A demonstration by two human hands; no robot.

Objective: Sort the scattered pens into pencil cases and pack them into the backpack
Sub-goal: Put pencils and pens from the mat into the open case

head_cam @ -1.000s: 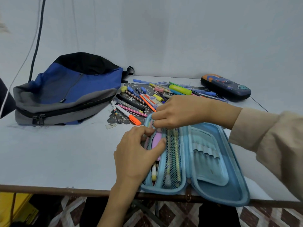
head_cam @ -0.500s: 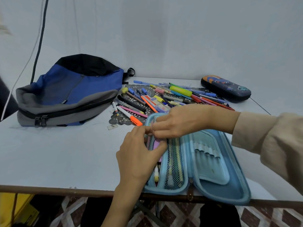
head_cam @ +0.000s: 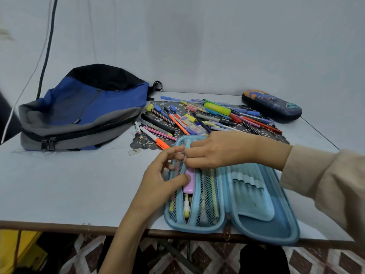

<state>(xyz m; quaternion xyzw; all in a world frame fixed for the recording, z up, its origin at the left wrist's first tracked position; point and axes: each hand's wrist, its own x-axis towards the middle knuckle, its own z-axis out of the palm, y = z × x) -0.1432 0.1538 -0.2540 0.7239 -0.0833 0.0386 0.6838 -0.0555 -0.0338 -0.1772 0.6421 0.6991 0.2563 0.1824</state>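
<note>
White table (head_cam: 79,184), plain wall (head_cam: 197,46): your left hand (head_cam: 158,180), fingers loose, presses the pink piece (head_cam: 189,182); your right hand (head_cam: 223,149) pinches the mesh pocket (head_cam: 207,194). More pink shows than before.

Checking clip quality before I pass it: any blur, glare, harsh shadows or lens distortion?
Head view: light soft, even, bluish; no glare; only a faint shadow under the backpack. Head view: the wide lens stretches the sleeve at the right edge. Head view: pens read clearly; a blurred smear at the top-left border.

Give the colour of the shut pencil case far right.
Case: dark navy with orange and teal prints, head view.
</note>
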